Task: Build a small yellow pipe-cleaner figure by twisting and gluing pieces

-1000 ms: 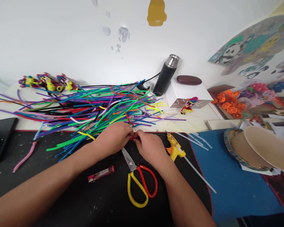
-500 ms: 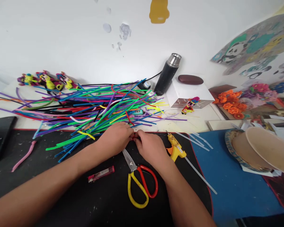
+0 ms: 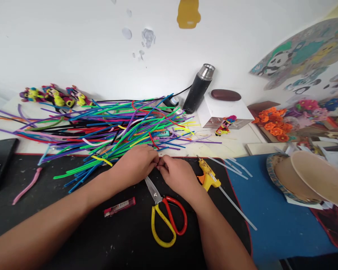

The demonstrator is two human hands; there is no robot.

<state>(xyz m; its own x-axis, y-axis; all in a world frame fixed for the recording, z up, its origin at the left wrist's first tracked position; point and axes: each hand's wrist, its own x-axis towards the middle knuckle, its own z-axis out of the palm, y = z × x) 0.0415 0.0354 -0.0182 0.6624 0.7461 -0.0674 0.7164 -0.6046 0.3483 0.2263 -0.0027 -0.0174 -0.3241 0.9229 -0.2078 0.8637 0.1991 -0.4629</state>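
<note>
My left hand (image 3: pixel 136 163) and my right hand (image 3: pixel 176 172) meet at the fingertips, just in front of the pile of coloured pipe cleaners (image 3: pixel 121 123). Both are closed in a pinch, and whatever lies between the fingers is too small and hidden to make out. Below them, scissors (image 3: pixel 157 198) with one yellow and one red handle rest on the black mat (image 3: pixel 124 240), their blade tips partly under my left hand. A pink lighter (image 3: pixel 119 207) lies left of the scissors. To the right of my right hand sits a yellow glue gun (image 3: pixel 208 176) with a glue stick in it.
Behind are a black flask (image 3: pixel 198 90), a white box (image 3: pixel 225 108) with a brown case, and small figures (image 3: pixel 58 97). A dark tablet (image 3: pixel 0 161) lies at far left. At right stand a paper bowl (image 3: pixel 318 176) and orange flowers (image 3: pixel 273 122).
The red piece seen between my fingertips earlier is now hidden. My hands have otherwise barely moved, and the whole view has shifted slightly.
</note>
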